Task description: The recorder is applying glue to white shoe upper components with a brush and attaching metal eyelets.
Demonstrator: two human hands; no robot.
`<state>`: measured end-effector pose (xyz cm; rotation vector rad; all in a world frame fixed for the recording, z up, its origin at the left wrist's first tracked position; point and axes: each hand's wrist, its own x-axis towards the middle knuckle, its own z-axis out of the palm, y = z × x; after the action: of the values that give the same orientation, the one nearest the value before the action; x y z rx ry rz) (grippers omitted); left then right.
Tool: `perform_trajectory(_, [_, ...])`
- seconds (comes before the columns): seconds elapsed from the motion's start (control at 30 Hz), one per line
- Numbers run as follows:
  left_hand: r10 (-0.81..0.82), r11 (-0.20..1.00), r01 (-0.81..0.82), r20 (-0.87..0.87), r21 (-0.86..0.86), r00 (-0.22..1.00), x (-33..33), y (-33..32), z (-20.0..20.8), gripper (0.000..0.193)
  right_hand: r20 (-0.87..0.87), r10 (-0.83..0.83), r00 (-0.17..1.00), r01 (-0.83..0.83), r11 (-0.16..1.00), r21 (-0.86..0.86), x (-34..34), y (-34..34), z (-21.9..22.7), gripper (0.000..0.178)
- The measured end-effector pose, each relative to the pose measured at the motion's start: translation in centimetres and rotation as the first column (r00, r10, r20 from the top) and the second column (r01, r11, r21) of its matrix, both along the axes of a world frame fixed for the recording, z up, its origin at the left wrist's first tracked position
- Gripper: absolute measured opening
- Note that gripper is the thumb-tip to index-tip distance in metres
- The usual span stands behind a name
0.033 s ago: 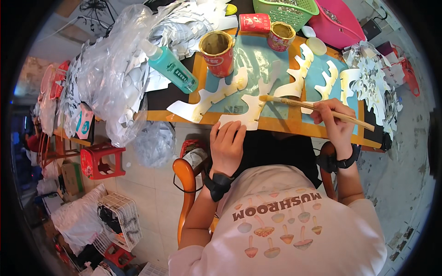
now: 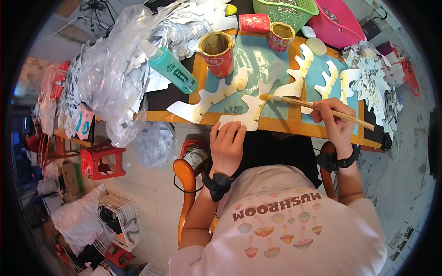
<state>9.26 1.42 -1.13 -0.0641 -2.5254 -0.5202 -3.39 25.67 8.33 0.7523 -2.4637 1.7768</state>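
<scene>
My right hand [image 2: 334,117] grips a brush [image 2: 299,101] by its long wooden handle. The brush's bristles touch a branched white cut-out piece [image 2: 251,112] that looks like thin sheet or card. Over the near end of that piece, at the table's front edge, lie the closed fingers of my left hand [image 2: 228,145]; its thumb is hidden. Farther left rests a similar jagged piece [image 2: 209,100] with yellowish smears. More smeared pieces lie to the right, among them a tall one [image 2: 297,73] and a small one [image 2: 328,82].
Behind the pieces stand a red can [image 2: 218,57], crusted inside, and a smaller can [image 2: 281,39]. A teal bottle [image 2: 175,69] leans at the left beside plastic-wrapped white pieces [image 2: 119,78]. Green [image 2: 287,14] and pink [image 2: 338,27] baskets occupy the back. A red stool [image 2: 103,161] stands lower left.
</scene>
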Motion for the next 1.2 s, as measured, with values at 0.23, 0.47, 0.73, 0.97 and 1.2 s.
perform_trajectory(0.23, [-0.037,0.998,0.037,0.011,-0.042,0.999,-0.4,-0.1,0.4,0.016,-0.077,-0.041,0.996,0.044,0.998,0.033,-1.6,-0.4,0.0,0.014])
perform_trajectory(0.47, [-0.047,0.998,0.047,0.015,-0.04,0.999,-0.5,-0.2,0.7,0.017,-0.092,-0.181,0.979,0.171,0.979,-0.111,-4.1,0.0,-0.4,0.016])
perform_trajectory(0.73, [-0.064,0.998,0.064,0.018,-0.015,0.998,-0.7,-0.2,1.1,0.016,0.104,-0.257,0.961,0.264,0.735,-0.625,-6.6,1.6,1.5,0.027])
perform_trajectory(0.97, [-0.072,0.997,0.072,0.007,0.0,0.997,-0.7,-0.4,1.1,0.017,-0.168,0.159,0.973,-0.207,0.925,-0.32,-8.7,-7.0,7.6,0.025])
perform_trajectory(1.2, [-0.086,0.996,0.086,-0.001,0.001,0.996,-0.6,-0.4,0.7,0.021,-0.354,0.366,0.861,-0.227,0.898,0.377,-11.9,-19.3,7.6,0.04])
